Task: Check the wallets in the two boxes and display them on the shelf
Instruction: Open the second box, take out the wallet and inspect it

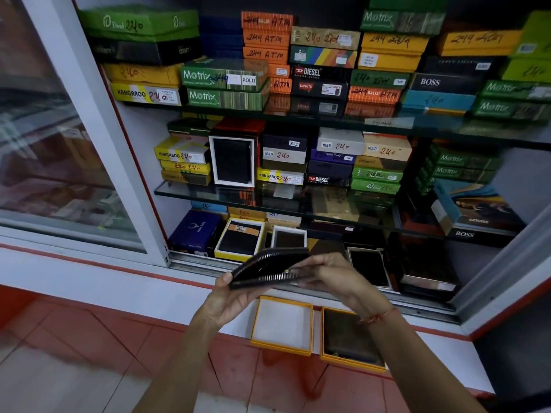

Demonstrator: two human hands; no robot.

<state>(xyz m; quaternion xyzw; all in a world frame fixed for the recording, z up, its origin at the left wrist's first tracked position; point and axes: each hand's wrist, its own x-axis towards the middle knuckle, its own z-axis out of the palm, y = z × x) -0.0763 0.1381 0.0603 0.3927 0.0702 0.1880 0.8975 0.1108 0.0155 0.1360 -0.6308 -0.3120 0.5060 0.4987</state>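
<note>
Hands first: we are gripping the black zip-edged leather wallet (268, 268), left hand (229, 302) underneath, right hand (334, 274) spreading it open. Below, the yellow-rimmed empty box (281, 324) and its neighbour holding a brown wallet (348, 338) are waiting on the white ledge (149, 281); beyond, the glass shelf (208, 190) is awaiting both.

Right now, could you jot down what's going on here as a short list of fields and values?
place: shop cabinet with glass shelves of stacked wallet boxes
left hand: holds the zip wallet's left end
right hand: holds its right end
zip wallet: black, held open in the air
left box: yellow rim, empty, on the ledge
right box: yellow rim, brown wallet inside
</note>
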